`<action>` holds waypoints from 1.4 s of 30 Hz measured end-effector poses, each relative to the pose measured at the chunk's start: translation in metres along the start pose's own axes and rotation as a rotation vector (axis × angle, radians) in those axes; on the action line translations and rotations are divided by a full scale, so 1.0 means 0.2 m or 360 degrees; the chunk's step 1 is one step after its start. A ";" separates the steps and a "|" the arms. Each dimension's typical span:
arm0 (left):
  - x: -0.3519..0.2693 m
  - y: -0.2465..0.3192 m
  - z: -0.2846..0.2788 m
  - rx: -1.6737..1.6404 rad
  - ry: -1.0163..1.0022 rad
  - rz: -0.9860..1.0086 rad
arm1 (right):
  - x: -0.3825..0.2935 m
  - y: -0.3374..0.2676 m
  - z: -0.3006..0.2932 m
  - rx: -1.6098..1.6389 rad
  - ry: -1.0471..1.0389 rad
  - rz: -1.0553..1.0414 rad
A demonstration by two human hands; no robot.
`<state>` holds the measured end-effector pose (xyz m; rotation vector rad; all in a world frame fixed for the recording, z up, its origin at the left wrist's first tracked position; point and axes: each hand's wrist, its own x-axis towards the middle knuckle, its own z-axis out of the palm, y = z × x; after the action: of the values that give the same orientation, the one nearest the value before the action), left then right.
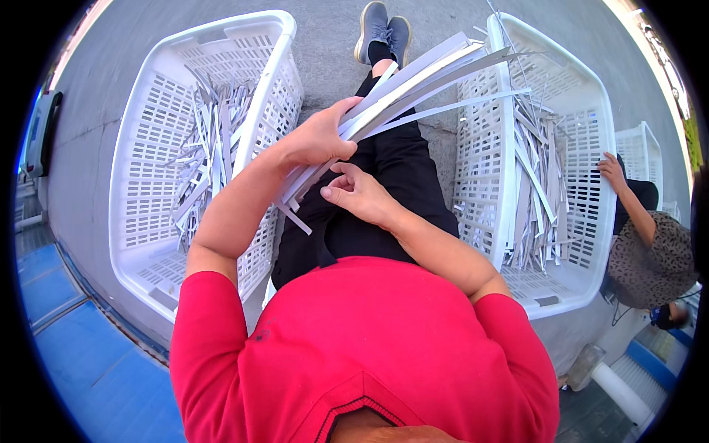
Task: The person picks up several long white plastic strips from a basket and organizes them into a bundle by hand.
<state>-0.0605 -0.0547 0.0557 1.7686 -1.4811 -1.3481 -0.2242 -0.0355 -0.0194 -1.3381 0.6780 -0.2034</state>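
Observation:
A thick bundle of long, thin white and grey strips [412, 83] lies slantwise above my lap. My left hand [327, 132] grips it near its lower end, thumb wrapped over the top. The strips fan out towards the upper right, and some far ends overlap the near rim of the right basket. Just below the bundle, my right hand [363, 195] has its fingers loosely bent and the thumb apart, with nothing seen in it. A few strip ends [296, 219] stick out below my left wrist.
White slotted plastic baskets stand on either side of my legs: the left basket [124, 183] holds loose strips [213, 133], the right basket [595, 127] more strips [534, 194]. Another person's hand [612, 173] touches the right basket's outer side. Beyond is another white basket [637, 147].

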 end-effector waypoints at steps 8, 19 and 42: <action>-0.32 0.03 -0.29 -0.0435 -0.0196 -0.0147 | -0.09 0.00 -0.24 0.0923 0.0064 0.0193; -0.35 -0.23 0.05 0.0481 -0.0328 -0.0370 | -0.04 0.24 -0.28 0.1584 -0.0082 0.0249; -0.32 -0.20 0.24 0.0358 -0.0190 0.0004 | 0.02 0.23 -0.34 0.2245 0.0475 0.0038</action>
<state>-0.0795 0.0283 0.0267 1.8473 -1.7593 -1.3507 -0.2703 -0.0827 -0.0687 0.0614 0.5746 -0.7102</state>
